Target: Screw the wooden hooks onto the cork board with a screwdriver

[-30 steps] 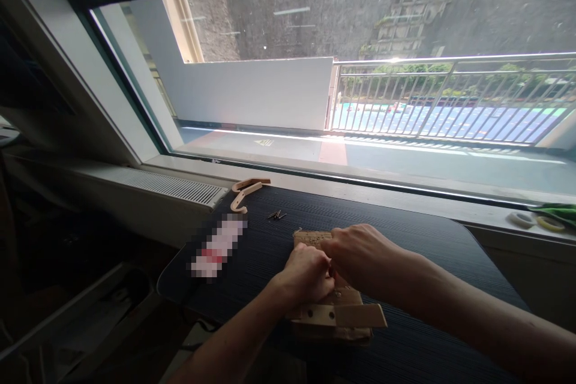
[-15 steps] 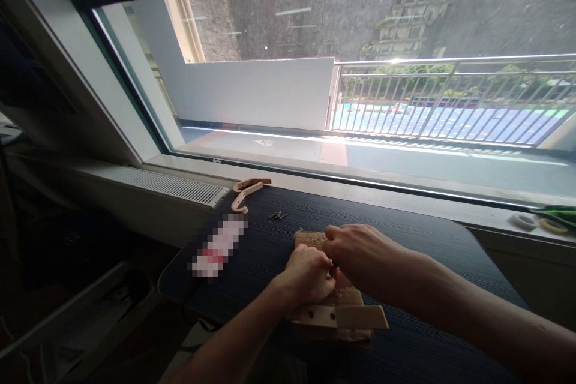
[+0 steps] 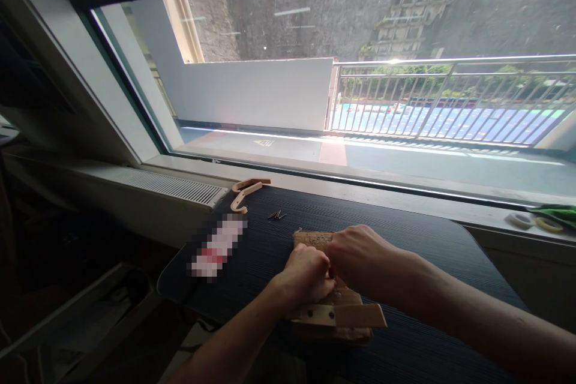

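at left on the counter [image 3: 418, 234] lies a blurred pink item [image 3: 219, 247], with two hooks [image 3: 247, 192] beyond it and small fasteners [image 3: 276, 215] to their right. the left hand [image 3: 310, 273], fingers curled, rests over the block [image 3: 312, 238], which lies on the counter with a holed strip [image 3: 355, 315] across its near end. the right hand [image 3: 360, 257], closed, bends over the block just beside the left; i cannot tell what either hand grips.

There are two hands [image 3: 308, 273], two tape rolls [image 3: 549, 226], one table [image 3: 443, 237].
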{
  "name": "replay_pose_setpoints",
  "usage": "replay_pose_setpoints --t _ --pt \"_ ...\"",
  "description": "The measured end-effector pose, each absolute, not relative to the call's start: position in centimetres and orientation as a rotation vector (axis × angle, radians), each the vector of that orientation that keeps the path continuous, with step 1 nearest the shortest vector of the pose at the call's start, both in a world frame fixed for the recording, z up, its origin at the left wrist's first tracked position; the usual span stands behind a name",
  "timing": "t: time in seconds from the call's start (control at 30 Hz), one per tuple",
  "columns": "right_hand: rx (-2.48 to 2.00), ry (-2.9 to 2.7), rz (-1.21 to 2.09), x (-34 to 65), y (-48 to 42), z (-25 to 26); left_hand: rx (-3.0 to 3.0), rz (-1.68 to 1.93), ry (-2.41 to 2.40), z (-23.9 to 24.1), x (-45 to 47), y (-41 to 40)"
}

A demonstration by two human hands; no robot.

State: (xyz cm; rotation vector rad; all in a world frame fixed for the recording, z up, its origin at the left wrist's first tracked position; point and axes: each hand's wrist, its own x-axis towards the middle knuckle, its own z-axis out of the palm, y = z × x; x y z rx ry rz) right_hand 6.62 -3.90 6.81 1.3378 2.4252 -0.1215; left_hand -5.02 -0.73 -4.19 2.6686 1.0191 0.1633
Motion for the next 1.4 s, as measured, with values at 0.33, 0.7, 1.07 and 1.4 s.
replay_pose_setpoints --t 0.33,0.7,1.07,1.4 --pt "1.241 2.544 -0.132 7.5 -4.4 7.1 2.686 0.124 1.024 -3.7 -4.9 -0.8" --pt "1.34 2.495 -0.24 7.3 -4.4 7.4 2.622 0.148 1.04 -3.2 -5.0 -1.1" --pt "1.282 2.532 -0.192 7.2 -3.9 6.6 2.683 0.1 0.904 -3.9 -4.9 0.2" --pt "1.285 2.502 -0.174 7.0 -3.8 6.7 2.65 0.124 0.92 -3.9 -4.9 -0.2"
